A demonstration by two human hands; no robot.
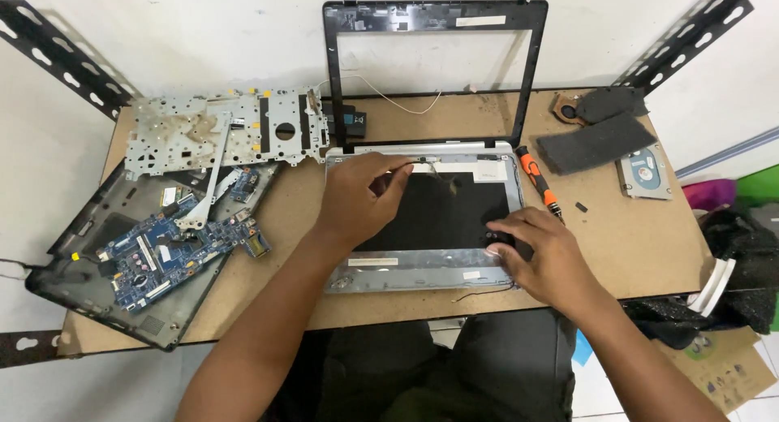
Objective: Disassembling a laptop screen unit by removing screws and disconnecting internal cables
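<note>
The laptop screen assembly [430, 219] lies flat in the middle of the desk [641, 243], near the front edge, its dark panel facing up inside a silver lid. The left hand [357, 199] rests on the upper left part of the panel, its fingers pinched together on a small part by the thin cable [422, 162] at the top edge of the lid; that grip is closed on something too small to name. The right hand [540, 247] lies palm down on the lower right corner of the panel, fingers spread flat and holding nothing.

A black screen bezel [430, 16] stands against the wall at the back edge of the desk. An orange-handled screwdriver [540, 178] lies just beside the lid's right side. Towards the back right corner lie two grey foam pads [596, 142] and a hard drive [645, 172]. On the left side of the desk sit a bare metal frame [227, 130], a blue motherboard [178, 251] and the grey laptop base [89, 227] beneath it, which overhangs the left edge.
</note>
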